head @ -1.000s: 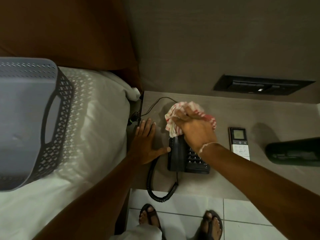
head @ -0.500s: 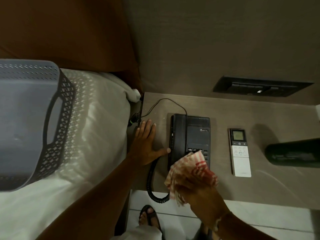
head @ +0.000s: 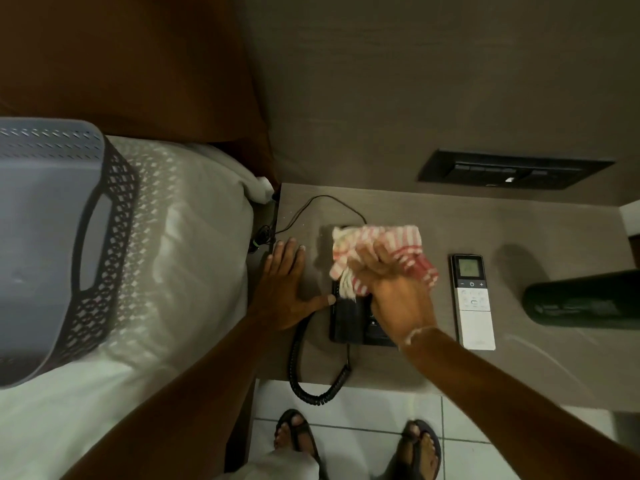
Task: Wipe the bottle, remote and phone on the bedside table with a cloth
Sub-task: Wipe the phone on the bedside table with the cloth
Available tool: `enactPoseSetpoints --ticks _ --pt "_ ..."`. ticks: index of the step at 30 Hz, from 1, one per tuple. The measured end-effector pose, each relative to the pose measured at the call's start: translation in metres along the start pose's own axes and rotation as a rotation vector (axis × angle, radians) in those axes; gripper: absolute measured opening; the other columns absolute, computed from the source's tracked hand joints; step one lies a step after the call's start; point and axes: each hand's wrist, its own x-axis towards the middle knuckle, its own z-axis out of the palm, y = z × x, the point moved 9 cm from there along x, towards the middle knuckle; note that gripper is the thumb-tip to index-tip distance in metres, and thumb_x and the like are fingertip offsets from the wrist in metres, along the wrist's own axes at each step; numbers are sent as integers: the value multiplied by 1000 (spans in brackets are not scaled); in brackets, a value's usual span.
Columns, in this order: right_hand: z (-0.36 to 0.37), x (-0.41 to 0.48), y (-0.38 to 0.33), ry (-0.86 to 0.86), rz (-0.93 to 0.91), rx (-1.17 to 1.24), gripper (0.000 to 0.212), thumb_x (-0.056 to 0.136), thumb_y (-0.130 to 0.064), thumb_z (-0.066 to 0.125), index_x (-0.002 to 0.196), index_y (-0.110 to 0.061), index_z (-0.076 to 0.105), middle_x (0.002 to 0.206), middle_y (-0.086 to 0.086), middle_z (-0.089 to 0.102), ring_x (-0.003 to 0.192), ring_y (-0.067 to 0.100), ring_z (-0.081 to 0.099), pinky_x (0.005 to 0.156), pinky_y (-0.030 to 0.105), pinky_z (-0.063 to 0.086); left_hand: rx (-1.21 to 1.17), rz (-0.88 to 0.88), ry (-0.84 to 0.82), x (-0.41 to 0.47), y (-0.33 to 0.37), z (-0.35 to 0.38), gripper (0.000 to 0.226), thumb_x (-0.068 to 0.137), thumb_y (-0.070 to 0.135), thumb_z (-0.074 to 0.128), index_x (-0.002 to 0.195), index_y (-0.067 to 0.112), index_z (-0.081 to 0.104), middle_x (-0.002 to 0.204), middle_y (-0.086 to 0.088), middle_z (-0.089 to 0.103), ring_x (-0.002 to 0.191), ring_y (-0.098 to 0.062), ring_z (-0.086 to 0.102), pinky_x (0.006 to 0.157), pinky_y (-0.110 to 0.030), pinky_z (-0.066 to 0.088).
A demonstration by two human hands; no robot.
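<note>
Cloth (head: pixel 381 251) back up over phone's (head: pixel 349 320) far edge.

- Grey wood-grain wall (head: pixel 433 81) with dark switch panel (head: pixel 512 169).
- Brown headboard (head: pixel 131 64) behind white bed (head: pixel 194 271).
- Dark perforated basket (head: pixel 52 251) on bed.
- White tiled floor (head: pixel 374 424).
- Dim light.

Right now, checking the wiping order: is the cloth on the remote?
No, the cloth is pressed on the phone by the right hand; the remote lies uncovered.
</note>
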Motion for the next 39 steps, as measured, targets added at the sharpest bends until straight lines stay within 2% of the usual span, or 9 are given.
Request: enactPoseSetpoints --ticks 3,9,14,19,25,30,35,37,39 --pt "23 -55 -22 -28 -104 -78 72 56 -8 82 125 -22 64 138 8 57 127 36 50 92 57 48 -9 19 -12 -2 2 -2 132 59 99 19 158 12 9 168 -12 0 154 -30 -6 125 -49 0" --pt "26 -106 -41 -54 -225 -34 53 54 -13 85 105 -25 74 121 2 69 113 30 64 73 44 60 -28 -3 -9 -3 4 -5 123 66 93 32 158 15 5 168 -10 -5 153 -28 -11 124 -48 -2" --pt "-31 -40 8 86 31 132 66 66 -2 72 125 -28 60 142 0 53 114 25 62 58 33 60 -12 -14 -31 -2 3 -4 128 62 97 27 158 15 3 168 -10 -6 153 -28 -11 124 -47 -3" --pt "-37 44 14 93 29 63 66 77 6 55 134 -27 54 151 -3 41 141 24 33 94 45 50 0 -27 -21 -2 2 -3 122 68 91 37 158 15 6 168 -9 -4 154 -27 -9 124 -48 0" --pt "-1 19 -10 14 -61 16 68 77 2 62 137 -27 50 152 0 39 143 28 28 103 49 42 16 -6 -15 -1 3 -3 129 61 99 20 157 14 9 168 -10 0 154 -29 -6 124 -49 3" --pt "20 -62 -33 35 -120 29 65 57 -13 82 119 -23 67 133 5 61 123 32 56 89 51 53 -22 20 -22 -4 4 -4 135 55 101 4 158 13 6 167 -11 -6 153 -29 -11 124 -47 -3" --pt "24 -114 -54 74 -225 84 36 65 -12 71 98 -24 77 108 -1 74 101 20 70 80 35 57 -17 -15 -36 -5 4 -4 123 66 93 30 157 15 0 167 -9 -10 153 -26 -16 124 -47 -5" --pt "0 -113 -33 146 -179 160 43 72 -5 53 104 -24 75 113 -3 72 102 19 70 73 29 58 -15 -18 -39 -5 5 -5 123 66 91 30 158 15 0 167 -9 -11 153 -26 -16 124 -47 -5" --pt "-19 -98 5 146 -42 193 56 73 2 62 121 -27 66 129 -4 63 106 20 68 64 24 58 -12 -17 -43 -5 5 -5 123 65 92 27 157 15 0 167 -9 -11 153 -26 -16 124 -47 -4"
